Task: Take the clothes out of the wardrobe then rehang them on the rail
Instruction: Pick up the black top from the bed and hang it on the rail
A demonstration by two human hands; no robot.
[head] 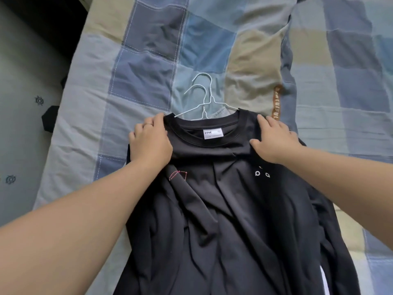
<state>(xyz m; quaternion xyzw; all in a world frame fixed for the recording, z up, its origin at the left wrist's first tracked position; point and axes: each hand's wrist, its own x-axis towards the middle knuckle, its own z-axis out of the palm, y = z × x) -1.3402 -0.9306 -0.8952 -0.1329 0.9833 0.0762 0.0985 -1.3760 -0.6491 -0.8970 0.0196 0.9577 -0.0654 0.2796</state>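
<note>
A black sweatshirt (223, 205) with a white neck label lies front-up on the bed, on top of other dark clothes. Two pale wire hangers (203, 96) poke out above its collar, hooks pointing away from me. My left hand (151, 141) grips the sweatshirt's left shoulder by the collar, with a ring on one finger. My right hand (274, 139) holds the right shoulder, fingers spread over the fabric. A bit of grey-blue garment (222, 112) shows under the hangers.
The bed is covered by a blue, grey and beige patchwork quilt (148, 67). Its left edge drops to a grey tiled floor (23, 116) with small dark motifs. A dark object (50, 120) sits on the floor beside the bed.
</note>
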